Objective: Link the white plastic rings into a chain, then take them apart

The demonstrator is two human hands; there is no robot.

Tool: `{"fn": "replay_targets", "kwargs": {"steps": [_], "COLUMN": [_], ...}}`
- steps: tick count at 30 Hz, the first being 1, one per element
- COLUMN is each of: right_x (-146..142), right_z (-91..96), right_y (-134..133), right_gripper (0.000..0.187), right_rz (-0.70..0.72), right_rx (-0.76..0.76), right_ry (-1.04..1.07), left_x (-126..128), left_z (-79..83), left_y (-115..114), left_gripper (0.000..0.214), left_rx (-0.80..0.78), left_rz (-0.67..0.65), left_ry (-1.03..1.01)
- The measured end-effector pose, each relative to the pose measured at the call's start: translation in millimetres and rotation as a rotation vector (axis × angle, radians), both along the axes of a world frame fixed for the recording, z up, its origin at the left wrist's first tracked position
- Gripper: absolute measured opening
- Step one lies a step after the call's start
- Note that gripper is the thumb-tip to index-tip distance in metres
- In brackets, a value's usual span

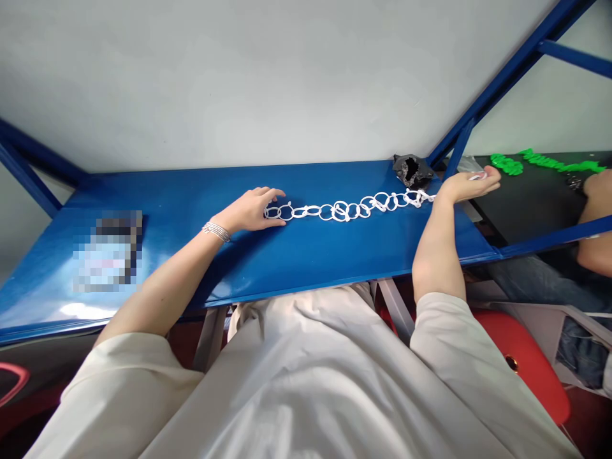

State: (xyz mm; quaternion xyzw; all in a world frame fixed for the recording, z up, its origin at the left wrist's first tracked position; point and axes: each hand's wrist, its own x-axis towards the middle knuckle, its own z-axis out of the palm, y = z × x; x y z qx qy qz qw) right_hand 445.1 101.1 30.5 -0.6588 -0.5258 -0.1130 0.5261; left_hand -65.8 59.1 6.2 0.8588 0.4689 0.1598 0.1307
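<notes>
reading my left hand (247, 211) open on the white ring chain (344, 208) mid-frame; right hand (467, 187) curled, pinching a small white piece (478, 176) at right.

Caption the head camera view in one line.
Left hand at one end of a white ring chain on a blue table, right hand at the other.

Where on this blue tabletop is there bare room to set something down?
Bare blue tabletop lies between the left hand and the pixelated item, and in front of the white ring chain. It is crowded at the right end, where the right hand, the chain's end and a black crumpled object meet.
</notes>
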Motion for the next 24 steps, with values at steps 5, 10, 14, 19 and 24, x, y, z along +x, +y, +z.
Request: {"fn": "replay_targets", "kwargs": {"steps": [5,10,14,19,24], "right_x": [8,26,38,45,44], "right_z": [-14.6,-19.6,-25.7,-30.9,-26.9], "right_y": [15,72,88,74,71], "right_gripper": [0.018,0.042,0.044,0.040,0.044], "right_rz": [-0.075,-0.719,-0.785,-0.736,-0.707], "right_rx": [-0.039,-0.074,-0.167,-0.301,-0.370], "right_ry": [0.027,0.525,0.596,0.609,0.641], "left_x": [-32,-54,-63,-76,-86], "left_z": [10.4,22.3,38.6,62.7,70.9], "left_y": [15,19,14,7,2], "left_gripper": [0.066,0.058,0.053,0.051,0.055], "left_rx": [-0.120,-0.318,-0.397,-0.423,-0.292], "left_rz": [0.120,0.222,0.325,0.456,0.562], "left_ry": [0.058,0.196,0.302,0.384,0.378]}}
